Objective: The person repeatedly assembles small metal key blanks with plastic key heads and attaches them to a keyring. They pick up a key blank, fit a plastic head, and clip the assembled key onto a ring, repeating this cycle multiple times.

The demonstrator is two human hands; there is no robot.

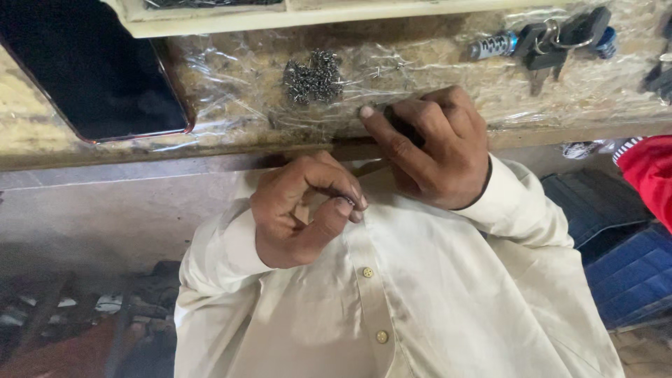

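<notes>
My left hand (pixel 301 210) is held against my chest with thumb and forefinger pinched together; something tiny may be between them, too small to tell. My right hand (pixel 430 143) rests at the counter's front edge (pixel 210 143), curled around a small dark object that is mostly hidden by the fingers, with the forefinger stretched left. A pile of small metal screws (pixel 313 77) lies on the plastic-covered counter just above my hands. Both sleeves and my shirt front (pixel 392 301) are cream-coloured.
A dark phone (pixel 91 70) lies face up at the counter's left. A bunch of keys with black fobs (pixel 553 38) lies at the right. A pale tray edge (pixel 210 17) runs along the top. Blue cushions (pixel 630 266) and red cloth (pixel 651 175) are at the right.
</notes>
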